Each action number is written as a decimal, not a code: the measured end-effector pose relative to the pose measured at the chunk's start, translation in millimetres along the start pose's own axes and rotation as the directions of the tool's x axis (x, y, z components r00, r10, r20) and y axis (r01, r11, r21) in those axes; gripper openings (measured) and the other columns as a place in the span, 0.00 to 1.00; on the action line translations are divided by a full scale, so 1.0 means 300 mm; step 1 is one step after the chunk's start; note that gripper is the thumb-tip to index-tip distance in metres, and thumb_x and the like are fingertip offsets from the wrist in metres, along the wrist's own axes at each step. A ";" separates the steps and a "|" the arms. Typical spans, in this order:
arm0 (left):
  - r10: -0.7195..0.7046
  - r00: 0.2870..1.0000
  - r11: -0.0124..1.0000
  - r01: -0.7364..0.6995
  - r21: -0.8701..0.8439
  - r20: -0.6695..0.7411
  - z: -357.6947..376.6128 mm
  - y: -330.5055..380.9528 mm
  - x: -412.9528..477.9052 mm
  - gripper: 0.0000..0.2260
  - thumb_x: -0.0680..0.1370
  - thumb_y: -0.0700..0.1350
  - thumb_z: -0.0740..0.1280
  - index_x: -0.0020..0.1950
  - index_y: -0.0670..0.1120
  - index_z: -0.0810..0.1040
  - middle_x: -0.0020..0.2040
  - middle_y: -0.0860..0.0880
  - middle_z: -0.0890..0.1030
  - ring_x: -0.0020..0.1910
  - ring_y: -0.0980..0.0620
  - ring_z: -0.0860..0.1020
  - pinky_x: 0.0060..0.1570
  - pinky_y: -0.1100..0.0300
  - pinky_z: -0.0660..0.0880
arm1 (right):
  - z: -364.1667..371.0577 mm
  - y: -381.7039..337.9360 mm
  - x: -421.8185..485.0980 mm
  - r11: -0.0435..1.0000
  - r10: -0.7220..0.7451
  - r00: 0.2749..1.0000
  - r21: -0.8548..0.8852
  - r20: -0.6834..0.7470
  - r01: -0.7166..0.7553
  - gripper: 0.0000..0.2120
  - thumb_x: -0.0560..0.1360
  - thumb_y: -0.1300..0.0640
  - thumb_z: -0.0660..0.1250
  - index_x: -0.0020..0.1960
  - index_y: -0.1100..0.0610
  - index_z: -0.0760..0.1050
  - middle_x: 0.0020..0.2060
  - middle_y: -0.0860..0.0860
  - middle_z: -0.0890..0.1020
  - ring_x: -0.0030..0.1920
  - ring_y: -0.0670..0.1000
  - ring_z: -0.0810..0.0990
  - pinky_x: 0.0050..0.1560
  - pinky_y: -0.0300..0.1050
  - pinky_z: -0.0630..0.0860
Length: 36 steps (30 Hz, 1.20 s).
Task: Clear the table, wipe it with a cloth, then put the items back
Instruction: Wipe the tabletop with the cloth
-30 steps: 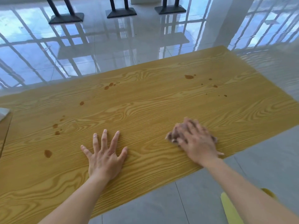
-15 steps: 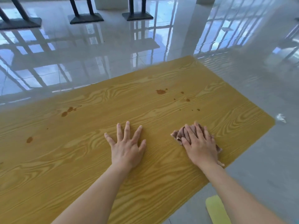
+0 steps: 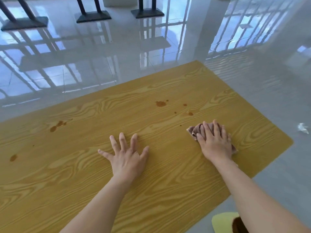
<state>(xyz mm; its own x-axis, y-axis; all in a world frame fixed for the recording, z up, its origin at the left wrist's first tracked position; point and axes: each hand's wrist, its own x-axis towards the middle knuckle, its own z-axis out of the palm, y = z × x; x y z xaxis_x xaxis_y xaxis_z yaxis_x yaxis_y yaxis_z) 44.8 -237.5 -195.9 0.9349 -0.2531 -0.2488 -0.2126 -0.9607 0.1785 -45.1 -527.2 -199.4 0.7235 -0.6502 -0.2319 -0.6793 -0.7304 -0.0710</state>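
Note:
The wooden table (image 3: 168, 190) has a yellow grain top with brown stains on it. A brownish cloth (image 3: 195, 130) lies bunched near the table's right end, and my right hand (image 3: 213, 142) presses flat on it with straight fingers, covering most of it. One cluster of brown stains (image 3: 160, 103) sits just beyond the cloth. More stains (image 3: 57, 126) lie further left. My left hand (image 3: 126, 157) rests flat on the bare tabletop with fingers spread, to the left of the cloth.
Glossy tiled floor surrounds the table. Black table bases (image 3: 92, 16) stand far off at the top. A scrap of white paper (image 3: 303, 128) lies on the floor to the right. A yellow slipper (image 3: 223, 222) shows at the bottom right.
The view has swung right, toward the table's right end. My right hand has pushed the cloth forward, closer to the stains. My left hand has shifted right along the tabletop.

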 end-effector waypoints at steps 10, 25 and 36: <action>-0.063 0.996 0.993 0.069 0.096 -0.068 0.030 0.044 0.009 0.33 0.73 0.74 0.36 0.76 0.68 0.36 0.81 0.48 0.38 0.78 0.38 0.34 0.67 0.25 0.37 | 0.052 -0.141 -0.156 0.807 -0.589 0.808 -0.046 0.003 0.588 0.30 0.79 0.32 0.44 0.79 0.37 0.45 0.80 0.46 0.42 0.79 0.56 0.41 0.77 0.60 0.45; -0.071 0.993 0.993 0.080 0.087 -0.096 0.033 0.043 0.005 0.31 0.74 0.75 0.39 0.76 0.70 0.37 0.81 0.49 0.40 0.78 0.39 0.36 0.69 0.27 0.36 | 0.022 -0.102 -0.102 0.747 -0.660 0.750 -0.070 0.029 0.661 0.30 0.80 0.33 0.43 0.79 0.40 0.47 0.80 0.47 0.43 0.79 0.56 0.40 0.77 0.61 0.45; -0.086 0.993 0.993 0.092 0.077 -0.077 0.027 0.050 0.007 0.31 0.74 0.74 0.40 0.76 0.69 0.37 0.81 0.50 0.39 0.78 0.40 0.34 0.69 0.26 0.37 | -0.030 -0.296 0.145 0.894 -0.446 0.895 -0.044 0.029 0.447 0.31 0.78 0.31 0.41 0.79 0.38 0.40 0.79 0.49 0.37 0.78 0.60 0.36 0.77 0.62 0.40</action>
<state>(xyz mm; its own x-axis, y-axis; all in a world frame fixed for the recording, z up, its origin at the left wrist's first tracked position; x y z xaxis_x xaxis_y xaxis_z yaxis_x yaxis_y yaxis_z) 41.2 -253.3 -201.3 0.9689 -0.1596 -0.1892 -0.1466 -0.9859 0.0808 47.7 -492.7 -194.4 0.9464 -0.2502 -0.2041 -0.2785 -0.9524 -0.1239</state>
